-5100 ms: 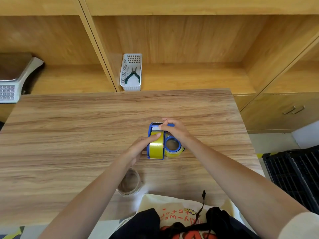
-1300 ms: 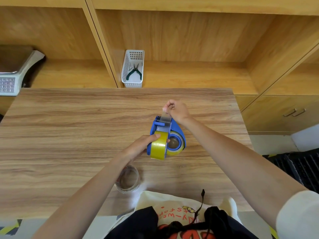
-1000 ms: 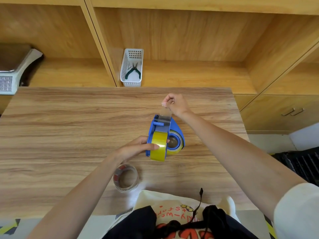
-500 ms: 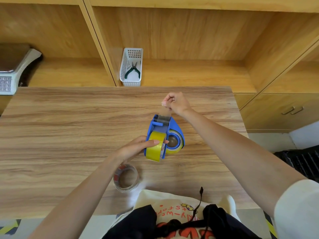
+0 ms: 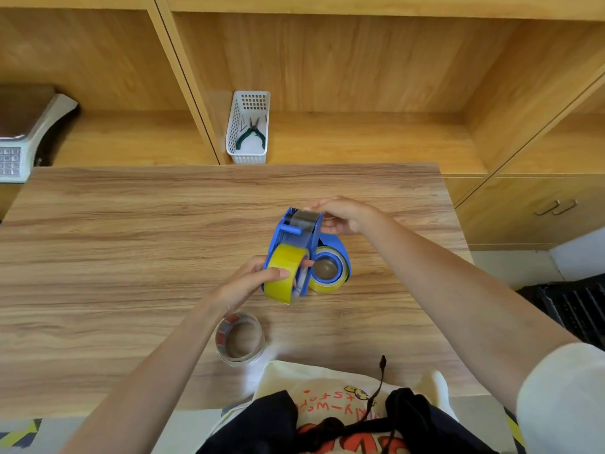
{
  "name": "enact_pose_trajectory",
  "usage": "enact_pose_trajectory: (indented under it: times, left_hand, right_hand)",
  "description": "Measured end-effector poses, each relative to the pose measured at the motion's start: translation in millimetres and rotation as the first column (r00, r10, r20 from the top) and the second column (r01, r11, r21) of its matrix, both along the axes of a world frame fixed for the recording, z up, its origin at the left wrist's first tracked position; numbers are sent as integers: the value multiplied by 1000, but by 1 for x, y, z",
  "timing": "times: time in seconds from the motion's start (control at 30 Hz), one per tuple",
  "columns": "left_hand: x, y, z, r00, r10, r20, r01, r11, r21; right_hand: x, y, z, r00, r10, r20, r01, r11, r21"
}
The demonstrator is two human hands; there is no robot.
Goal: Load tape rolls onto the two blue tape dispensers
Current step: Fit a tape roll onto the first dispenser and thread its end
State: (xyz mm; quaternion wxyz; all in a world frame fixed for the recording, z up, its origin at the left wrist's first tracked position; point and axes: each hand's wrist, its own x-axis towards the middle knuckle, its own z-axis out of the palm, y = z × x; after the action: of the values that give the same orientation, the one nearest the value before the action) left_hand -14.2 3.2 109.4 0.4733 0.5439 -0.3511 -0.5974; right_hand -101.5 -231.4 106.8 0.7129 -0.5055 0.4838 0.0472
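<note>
1. Blue plastic tape dispenser [image 5: 296,235] loaded with a yellow tape roll [image 5: 282,276], held just above the wooden table [image 5: 131,240] near its middle.
2. Left hand [image 5: 248,283] grips the yellow roll and dispenser from the left.
3. Right hand [image 5: 343,215] pinches the dispenser's front end, fingers closed on it.
4. Second blue dispenser with yellow tape [image 5: 329,268] lies just beside, to the right.
5. Clear tape roll [image 5: 239,339] lies on the table near the person.
</note>
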Motion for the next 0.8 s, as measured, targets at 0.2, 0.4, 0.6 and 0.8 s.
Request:
enact_pose_trajectory:
  times: [0.2,0.4,0.6,0.8]
  left_hand:
    - [6,-8,-1,991,116,-71,-118,993,-30]
    - [1,-18,2,933,341,-116,-336,940,67]
    - [5,-20,-13,826,468,-316,-461,882,101]
    - [9,-22,-19,570,677,-466,-609,728,313]
  right_hand:
    - [1,21,-15,978,-185,102,138,926,351]
    - [6,41,-13,965,-228,131,141,868,477]
    - [12,52,-8,953,-272,131,178,857,484]
    - [26,57,-15,958,-288,5,267,891,367]
